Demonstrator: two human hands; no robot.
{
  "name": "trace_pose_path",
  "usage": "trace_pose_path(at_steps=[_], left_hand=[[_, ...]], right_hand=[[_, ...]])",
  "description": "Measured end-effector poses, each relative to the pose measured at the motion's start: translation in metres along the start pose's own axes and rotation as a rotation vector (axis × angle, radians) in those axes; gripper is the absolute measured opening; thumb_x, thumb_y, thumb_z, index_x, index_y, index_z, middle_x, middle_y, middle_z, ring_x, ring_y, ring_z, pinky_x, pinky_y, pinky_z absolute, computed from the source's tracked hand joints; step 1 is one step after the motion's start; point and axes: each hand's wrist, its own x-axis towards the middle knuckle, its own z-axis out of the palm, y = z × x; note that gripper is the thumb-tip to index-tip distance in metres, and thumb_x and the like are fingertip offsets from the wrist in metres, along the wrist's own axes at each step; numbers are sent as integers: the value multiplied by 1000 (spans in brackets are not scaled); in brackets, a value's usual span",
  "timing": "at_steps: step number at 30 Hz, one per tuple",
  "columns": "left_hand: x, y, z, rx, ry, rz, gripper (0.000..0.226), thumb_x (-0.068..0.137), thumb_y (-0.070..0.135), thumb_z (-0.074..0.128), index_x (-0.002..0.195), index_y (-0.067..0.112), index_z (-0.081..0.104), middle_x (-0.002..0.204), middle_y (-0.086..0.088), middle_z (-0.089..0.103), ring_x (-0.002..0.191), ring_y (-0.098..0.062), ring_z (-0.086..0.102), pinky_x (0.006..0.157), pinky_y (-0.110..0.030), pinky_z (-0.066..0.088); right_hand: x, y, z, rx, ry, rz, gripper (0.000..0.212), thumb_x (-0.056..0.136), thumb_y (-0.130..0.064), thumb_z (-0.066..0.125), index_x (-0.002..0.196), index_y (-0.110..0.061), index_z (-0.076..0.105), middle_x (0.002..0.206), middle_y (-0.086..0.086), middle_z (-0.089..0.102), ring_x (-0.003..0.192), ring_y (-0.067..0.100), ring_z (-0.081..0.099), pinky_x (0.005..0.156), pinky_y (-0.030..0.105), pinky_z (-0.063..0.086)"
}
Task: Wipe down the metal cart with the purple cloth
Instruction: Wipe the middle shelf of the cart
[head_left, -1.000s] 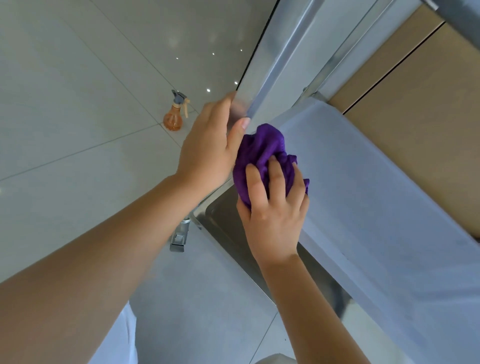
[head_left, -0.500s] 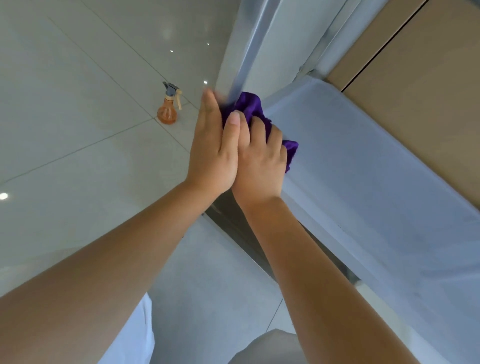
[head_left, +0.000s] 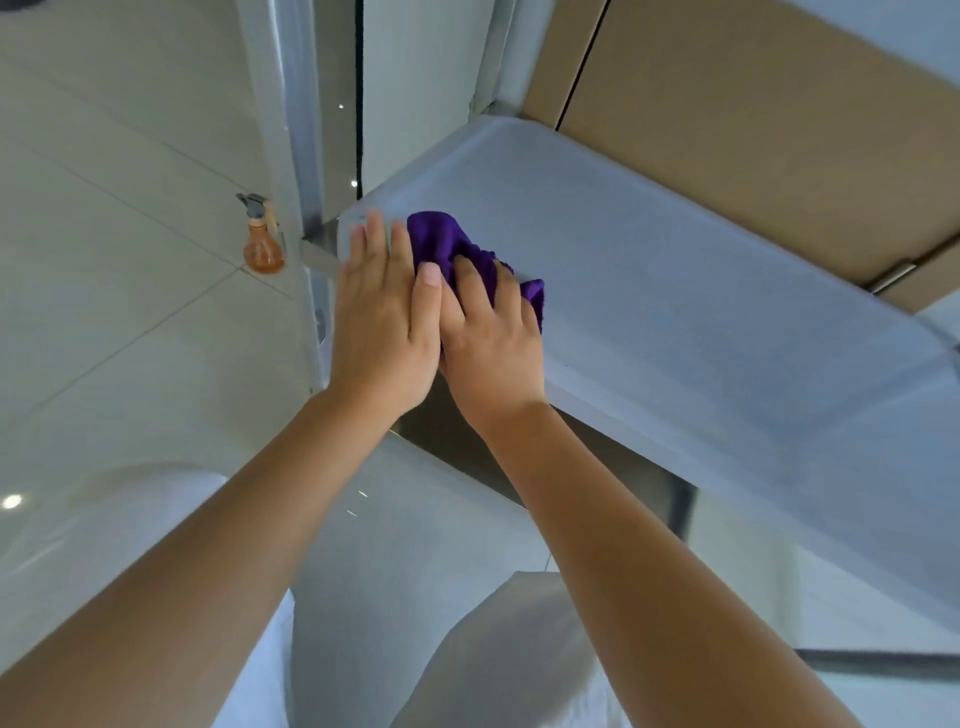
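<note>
The metal cart's top shelf (head_left: 701, 291) runs from the upper middle to the right edge, pale and matte. Its upright post (head_left: 283, 104) rises at the left corner. A bunched purple cloth (head_left: 447, 244) lies on the shelf's near left corner. My right hand (head_left: 493, 338) holds the cloth, fingers curled over it, pressing it onto the shelf. My left hand (head_left: 387, 322) lies flat with straight fingers on the shelf corner, right beside my right hand, its thumb against it.
An orange spray bottle (head_left: 264, 244) stands on the tiled floor (head_left: 104, 260) left of the post. A lower shelf (head_left: 597, 457) shows dark under the top one. Brown panels (head_left: 753, 130) stand behind the cart. My white-clad knees fill the bottom.
Both hands have slid from the upright post down and right onto the shelf corner, carrying the cloth along. The view has tilted, so the shelf sits more level.
</note>
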Motion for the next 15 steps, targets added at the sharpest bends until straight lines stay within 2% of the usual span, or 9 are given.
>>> trace_pose_path(at_steps=[5, 7, 9, 11, 13, 15], left_hand=[[-23, 17, 23, -182, -71, 21, 63, 92, 42, 13, 147, 13, 25, 153, -6, 26, 143, -19, 15, 117, -36, 11], [-31, 19, 30, -126, -49, 66, 63, 93, 44, 14, 142, 11, 35, 145, -12, 38, 138, -29, 26, 115, -38, 16], [-39, 26, 37, 2, -41, 136, 64, 92, 41, 13, 137, 7, 42, 134, -17, 49, 130, -37, 37, 112, -47, 17], [-46, 39, 46, 63, -70, 172, 63, 92, 39, 13, 135, 5, 45, 131, -16, 52, 129, -37, 39, 111, -50, 16], [-51, 53, 58, 77, -111, 219, 62, 93, 37, 14, 132, 4, 48, 125, -17, 57, 121, -38, 46, 109, -53, 21], [-57, 67, 70, 98, -160, 272, 62, 93, 37, 13, 131, 5, 50, 120, -16, 59, 116, -38, 49, 106, -54, 25]], right_hand=[[-31, 31, -14, -45, 8, 50, 67, 71, -30, 79, 123, -19, 37, 115, 10, 64, 101, 38, 61, 68, 43, 54], [-42, 42, -20, -52, 11, 51, 66, 73, -35, 77, 124, -21, 38, 115, 9, 64, 102, 37, 61, 69, 43, 53], [-55, 54, -28, -59, 12, 41, 65, 74, -37, 76, 125, -22, 38, 116, 9, 64, 102, 37, 61, 71, 42, 53], [-68, 68, -37, -74, 18, 55, 58, 79, -39, 70, 125, -21, 39, 115, 9, 64, 101, 36, 61, 71, 42, 54], [-80, 83, -46, -94, 21, 87, 46, 86, -43, 55, 123, -20, 41, 113, 9, 65, 100, 36, 61, 71, 41, 54], [-94, 97, -57, -117, 31, 107, 44, 88, -47, 46, 122, -19, 42, 111, 9, 66, 98, 35, 62, 71, 40, 54]])
